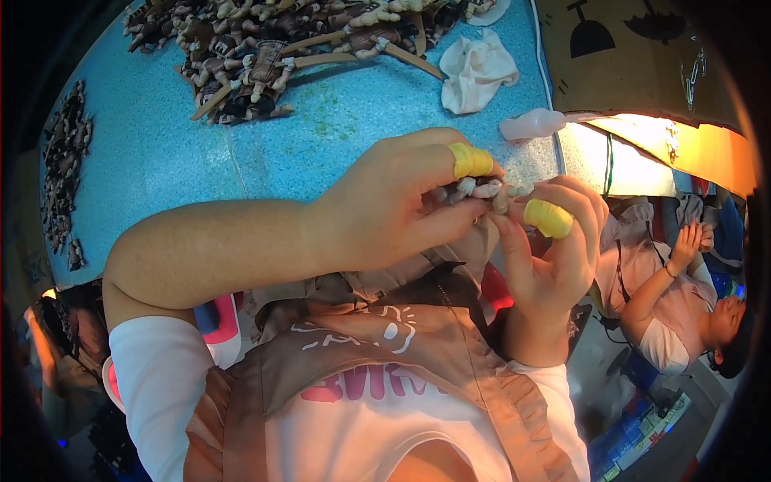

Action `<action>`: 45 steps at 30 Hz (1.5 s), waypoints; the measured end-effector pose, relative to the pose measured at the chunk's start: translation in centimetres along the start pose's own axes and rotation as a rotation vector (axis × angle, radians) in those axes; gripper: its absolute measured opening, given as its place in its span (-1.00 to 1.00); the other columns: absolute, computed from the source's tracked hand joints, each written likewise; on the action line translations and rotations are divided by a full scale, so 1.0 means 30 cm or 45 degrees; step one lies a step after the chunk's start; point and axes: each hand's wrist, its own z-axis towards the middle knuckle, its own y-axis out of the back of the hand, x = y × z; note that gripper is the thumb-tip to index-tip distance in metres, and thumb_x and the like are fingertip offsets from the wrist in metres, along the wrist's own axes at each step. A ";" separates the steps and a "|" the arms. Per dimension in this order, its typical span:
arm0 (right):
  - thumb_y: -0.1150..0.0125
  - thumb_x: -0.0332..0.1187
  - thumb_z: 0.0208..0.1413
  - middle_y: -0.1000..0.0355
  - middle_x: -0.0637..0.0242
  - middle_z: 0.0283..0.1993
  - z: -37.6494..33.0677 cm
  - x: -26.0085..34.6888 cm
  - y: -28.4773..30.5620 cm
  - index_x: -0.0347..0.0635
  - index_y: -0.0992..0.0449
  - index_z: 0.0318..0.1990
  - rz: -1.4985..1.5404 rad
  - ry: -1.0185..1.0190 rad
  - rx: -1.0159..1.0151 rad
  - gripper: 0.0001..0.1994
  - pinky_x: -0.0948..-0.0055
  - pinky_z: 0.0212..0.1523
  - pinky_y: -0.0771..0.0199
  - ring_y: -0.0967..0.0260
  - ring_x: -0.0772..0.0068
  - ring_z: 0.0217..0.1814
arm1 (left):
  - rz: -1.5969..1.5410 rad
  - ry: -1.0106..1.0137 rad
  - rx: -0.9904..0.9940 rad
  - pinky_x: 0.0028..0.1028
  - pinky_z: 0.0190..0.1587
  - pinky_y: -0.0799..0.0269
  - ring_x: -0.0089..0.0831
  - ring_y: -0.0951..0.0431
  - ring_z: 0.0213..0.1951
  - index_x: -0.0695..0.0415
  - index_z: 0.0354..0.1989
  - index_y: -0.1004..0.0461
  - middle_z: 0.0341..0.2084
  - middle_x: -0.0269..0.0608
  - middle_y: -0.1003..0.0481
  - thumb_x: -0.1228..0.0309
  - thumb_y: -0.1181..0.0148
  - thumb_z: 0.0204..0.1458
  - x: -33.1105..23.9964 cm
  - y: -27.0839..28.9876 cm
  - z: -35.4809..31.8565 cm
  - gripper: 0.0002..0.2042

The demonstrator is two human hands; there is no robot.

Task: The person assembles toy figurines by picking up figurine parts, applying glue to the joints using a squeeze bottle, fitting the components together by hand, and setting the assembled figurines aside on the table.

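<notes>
My left hand reaches in from the left, its thumb and index finger closed on a small figurine with pale limbs. At the figurine's right end, my right hand pinches a pale part between thumb and fingertips. Yellow tape wraps a finger on each hand. The fingers cover much of the figurine, so its body and the exact joint are hard to make out. Both hands are above the near edge of the blue table, over my brown apron.
A heap of similar brown-and-pale figurines with flat wooden sticks lies at the far side. More figurines line the left edge. A crumpled white cloth, a small translucent bottle and a cardboard box are far right. Another person sits at right.
</notes>
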 end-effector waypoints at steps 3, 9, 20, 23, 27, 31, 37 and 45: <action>-0.39 -0.47 -0.35 -0.41 0.32 -0.35 -0.017 0.001 -0.007 -0.16 -0.43 -0.45 -0.034 0.017 -0.059 -0.74 0.35 -0.22 -0.27 -0.34 0.24 -0.28 | -0.056 0.035 0.051 -0.52 -0.27 -0.34 -0.37 -0.44 -0.30 0.22 -0.08 -0.41 -0.32 -0.16 -0.42 0.53 -0.21 -0.13 -0.012 0.004 0.002 -0.64; -0.35 -0.55 -0.30 -0.39 0.20 -0.25 -0.029 0.028 -0.033 -0.26 -0.45 -0.39 0.339 -0.144 -0.194 -0.75 0.30 -0.17 -0.37 -0.34 0.20 -0.21 | -0.124 -0.060 0.085 -0.42 -0.11 -0.33 -0.30 -0.41 -0.15 0.25 -0.06 -0.34 -0.16 -0.08 -0.38 0.51 -0.11 -0.10 0.008 0.006 0.008 -0.64; -0.24 -0.65 -0.23 -0.40 0.14 -0.23 -0.021 0.029 -0.038 -0.38 -0.48 -0.36 0.658 -0.450 -0.040 -0.81 0.39 -0.12 -0.40 -0.38 0.29 -0.15 | 0.147 -0.282 -0.002 -0.35 -0.17 -0.37 -0.18 -0.47 -0.23 0.19 -0.18 -0.40 -0.18 -0.05 -0.42 0.55 -0.11 -0.26 0.008 0.004 0.008 -0.65; -0.22 -0.67 -0.22 -0.39 0.16 -0.24 -0.018 0.042 -0.040 -0.39 -0.46 -0.38 0.792 -0.587 -0.031 -0.83 0.44 -0.14 -0.40 -0.39 0.33 -0.16 | 0.212 -0.292 -0.045 -0.35 -0.23 -0.36 -0.17 -0.47 -0.27 0.17 -0.19 -0.40 -0.20 -0.08 -0.44 0.56 -0.13 -0.30 0.003 -0.007 0.003 -0.64; -0.22 -0.67 -0.20 -0.38 0.16 -0.23 -0.021 0.038 -0.050 -0.38 -0.45 -0.39 0.736 -0.561 0.009 -0.84 0.47 -0.17 -0.41 -0.39 0.38 -0.17 | 0.253 -0.298 -0.022 -0.40 -0.27 -0.35 -0.25 -0.47 -0.28 0.18 -0.18 -0.40 -0.21 -0.09 -0.43 0.56 -0.12 -0.22 0.000 0.003 0.004 -0.68; -0.21 -0.62 -0.14 -0.35 0.06 -0.12 -0.029 0.041 -0.049 -0.38 -0.48 -0.29 0.760 -0.492 -0.204 -0.81 0.45 -0.15 -0.40 -0.38 0.29 -0.14 | -0.450 0.294 0.077 -0.55 -0.24 -0.35 -0.53 -0.43 -0.22 0.18 0.01 -0.29 -0.19 -0.20 -0.42 0.53 -0.07 0.01 -0.010 -0.021 -0.006 -0.66; -0.17 -0.57 -0.01 -0.31 0.04 -0.04 -0.064 0.006 -0.045 -0.42 -0.49 -0.21 0.716 -0.508 -0.176 -0.81 0.45 -0.10 -0.38 -0.35 0.29 -0.10 | -0.809 0.607 0.203 -0.65 -0.18 -0.34 -0.65 -0.39 -0.18 0.17 0.22 -0.03 -0.15 -0.28 -0.36 0.51 -0.11 0.06 -0.043 -0.011 -0.013 -0.44; -0.15 -0.60 0.00 -0.31 0.08 -0.03 -0.062 0.026 -0.063 -0.40 -0.49 -0.21 1.031 -0.635 -0.138 -0.83 0.52 -0.10 -0.37 -0.35 0.38 -0.10 | -0.441 0.509 0.322 -0.61 -0.18 -0.37 -0.60 -0.41 -0.20 0.17 0.25 0.04 -0.18 -0.24 -0.36 0.52 -0.15 0.02 -0.028 -0.011 -0.017 -0.37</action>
